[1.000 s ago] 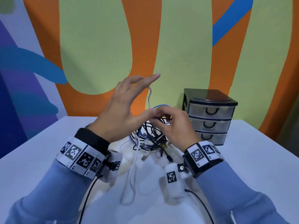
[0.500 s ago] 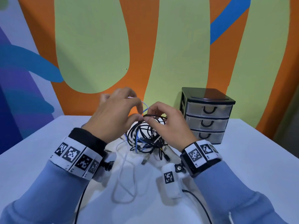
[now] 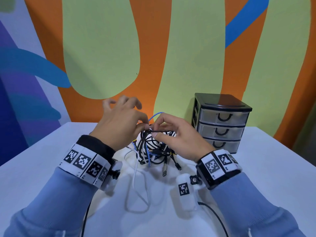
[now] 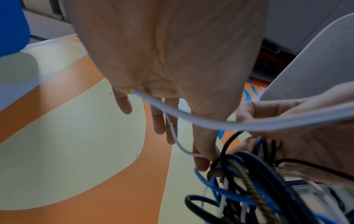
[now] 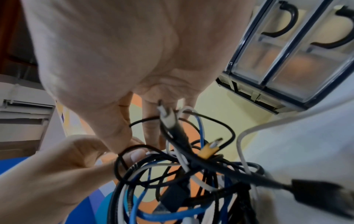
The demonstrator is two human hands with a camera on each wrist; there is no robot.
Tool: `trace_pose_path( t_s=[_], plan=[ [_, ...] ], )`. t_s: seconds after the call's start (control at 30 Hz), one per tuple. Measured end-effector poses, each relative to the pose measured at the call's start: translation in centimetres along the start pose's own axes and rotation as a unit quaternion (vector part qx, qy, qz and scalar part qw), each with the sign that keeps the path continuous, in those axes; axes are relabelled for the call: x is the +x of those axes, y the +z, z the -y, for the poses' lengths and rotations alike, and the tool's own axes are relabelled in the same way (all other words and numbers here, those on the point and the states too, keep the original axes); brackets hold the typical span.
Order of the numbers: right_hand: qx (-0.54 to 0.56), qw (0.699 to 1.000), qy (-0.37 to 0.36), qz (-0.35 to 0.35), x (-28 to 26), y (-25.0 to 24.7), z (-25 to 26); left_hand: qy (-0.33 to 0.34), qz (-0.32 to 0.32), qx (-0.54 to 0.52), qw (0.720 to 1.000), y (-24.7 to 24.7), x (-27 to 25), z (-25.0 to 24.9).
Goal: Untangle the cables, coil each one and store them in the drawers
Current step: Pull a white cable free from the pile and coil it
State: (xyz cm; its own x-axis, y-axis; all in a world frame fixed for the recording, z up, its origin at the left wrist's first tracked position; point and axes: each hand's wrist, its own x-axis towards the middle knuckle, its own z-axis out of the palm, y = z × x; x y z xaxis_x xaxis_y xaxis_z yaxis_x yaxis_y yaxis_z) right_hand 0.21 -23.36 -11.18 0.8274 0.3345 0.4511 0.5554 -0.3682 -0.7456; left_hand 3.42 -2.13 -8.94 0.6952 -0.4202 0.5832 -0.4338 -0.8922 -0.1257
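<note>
cables (image 3: 154, 147) hang in one knotted bunch between your hands, held up just above the white table (image 3: 42, 161), with a white cable (image 3: 136, 185) trailing down in a loop onto the tabletop. your left hand (image 3: 119, 127) pinches the white cable between thumb and forefinger at the top of the bunch, the other fingers spread loose and raised. your right hand (image 3: 177, 135) pinches a thin black cable (image 3: 164, 131) just beside that spot, fingers curled in. a blue cable (image 3: 156, 115) arches up between the two hands. the drawers (image 3: 222, 124) stand to your right, near the bunch, and all look closed.

nothing is free yet, so you're likely early in the untangling. if you pull the white cable hard while the black loops sit around it, the knot may tighten instead of opening. the plugs dangling below, one with a yellow collar (image 5: 207, 150), could snag in a loop. lifting higher may drag the whole bunch along.
</note>
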Motion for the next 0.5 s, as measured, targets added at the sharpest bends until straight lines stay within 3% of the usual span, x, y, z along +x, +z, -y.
trace_pose_path(
  t_s=[0.13,0.23,0.37,0.43,0.5],
  plan=[
    [-0.055,0.998,-0.003,0.014,0.1,-0.2,0.1,-0.007,-0.113,0.018,0.993,-0.1,0.2,-0.8],
    [-0.106,0.994,0.000,0.029,0.3,-0.3,0.1,-0.071,-0.203,0.032,0.976,-1.0,0.5,-1.7],
    [-0.196,0.970,0.075,0.122,-0.3,-0.2,-0.2,-0.176,-0.316,-0.090,0.928,-2.8,0.9,-1.2],
    [-0.211,0.961,0.105,0.144,-0.3,-0.1,-0.8,-0.211,-0.332,-0.150,0.907,-3.7,0.8,-0.4],
    [-0.216,0.965,0.109,0.099,0.2,-0.1,-1.8,-0.224,-0.321,-0.178,0.903,-4.1,0.6,0.1]
  ],
)
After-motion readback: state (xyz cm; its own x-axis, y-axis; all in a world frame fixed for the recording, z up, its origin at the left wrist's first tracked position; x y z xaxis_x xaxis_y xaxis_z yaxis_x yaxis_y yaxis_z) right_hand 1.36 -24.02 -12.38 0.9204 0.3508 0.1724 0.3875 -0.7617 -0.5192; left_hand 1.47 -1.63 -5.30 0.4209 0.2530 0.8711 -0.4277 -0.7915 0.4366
